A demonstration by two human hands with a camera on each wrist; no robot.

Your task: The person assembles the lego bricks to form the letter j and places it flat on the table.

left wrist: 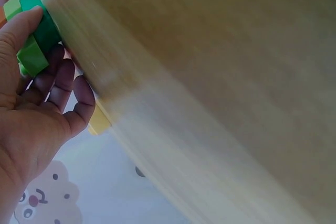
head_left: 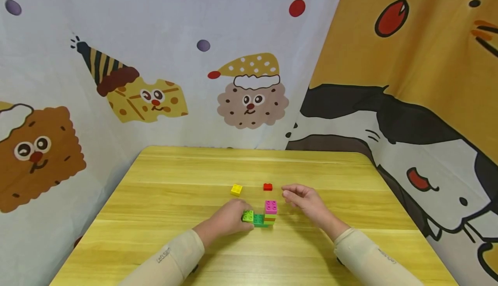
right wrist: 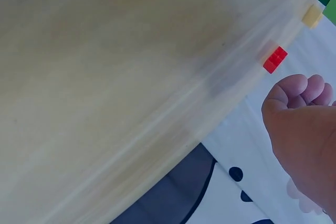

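Note:
My left hand (head_left: 234, 217) grips a small build of toy building bricks by its left end. A dark green base brick (head_left: 258, 220) carries a light green brick (head_left: 248, 216) on its left. On its right rises a stack topped by a pink brick (head_left: 271, 207), with light green and orange layers beneath. In the left wrist view, the thumb presses the green base brick (left wrist: 46, 24) while the fingers curl on the other side. My right hand (head_left: 305, 200) hovers right of the build, fingers loosely bent and holding nothing. Nearest to it lies a red brick (head_left: 267, 187).
A yellow brick (head_left: 236, 189) lies on the wooden table (head_left: 175, 178), left of the red one and beyond the left hand. Behind the table hangs a white cloth (head_left: 167, 27) with cartoon figures, and an orange patterned cloth (head_left: 362, 52) hangs at the right.

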